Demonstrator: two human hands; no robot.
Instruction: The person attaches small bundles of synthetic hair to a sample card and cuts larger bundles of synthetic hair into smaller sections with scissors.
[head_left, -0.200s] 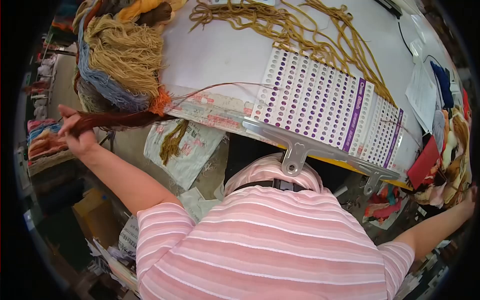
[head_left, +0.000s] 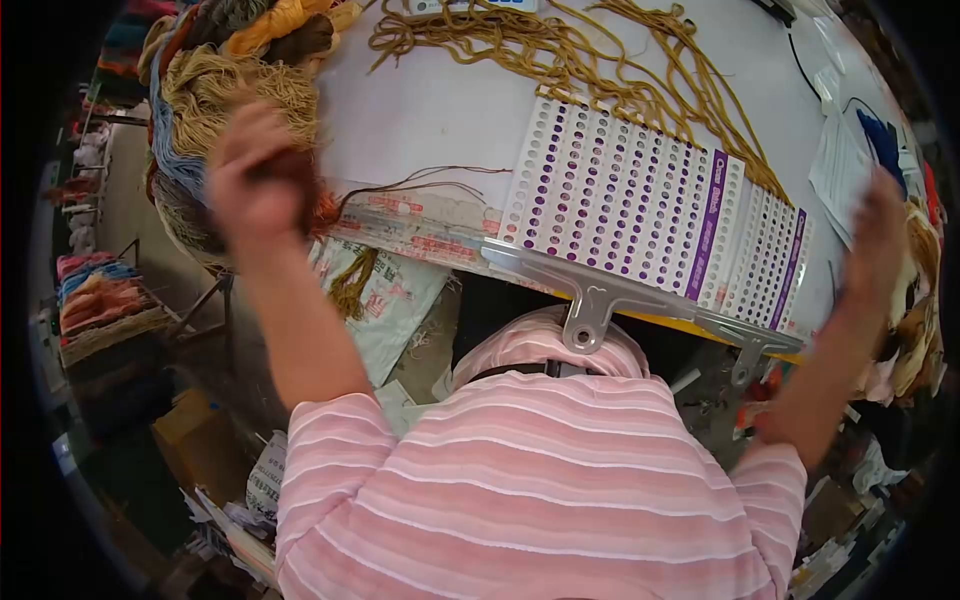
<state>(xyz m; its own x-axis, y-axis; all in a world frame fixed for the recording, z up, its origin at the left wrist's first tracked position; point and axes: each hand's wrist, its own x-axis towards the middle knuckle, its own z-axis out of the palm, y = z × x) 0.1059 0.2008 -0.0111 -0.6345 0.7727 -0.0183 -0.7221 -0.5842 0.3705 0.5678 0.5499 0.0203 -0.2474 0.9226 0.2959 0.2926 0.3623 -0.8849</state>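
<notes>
At the left, my left hand [head_left: 258, 175], blurred by motion, is closed around a dark reddish-brown thread bundle [head_left: 292, 185], beside the tan yarn skeins [head_left: 240, 85]. Loose brown strands [head_left: 430, 178] trail from there onto the white table. My right hand [head_left: 878, 240] is at the right, smeared by motion, close to white sheets [head_left: 835, 165]; its fingers are not clear. Between my hands lie perforated cards [head_left: 620, 190] with purple strips, olive-gold threads [head_left: 640, 60] strung at their upper edge. A large clear clip [head_left: 590, 300] sits along the lower card edge.
A white device [head_left: 470, 6] is at the table's far edge. Dark blue yarn [head_left: 882, 155] and pale skeins lie at the right. Below the table's left part is a white plastic bag [head_left: 395, 300] with olive thread on it. A cardboard box [head_left: 200, 435] stands at lower left.
My left hand has moved up and right with the brown bundle, over the tan skeins. My right hand has come inward and up from the far right edge.
</notes>
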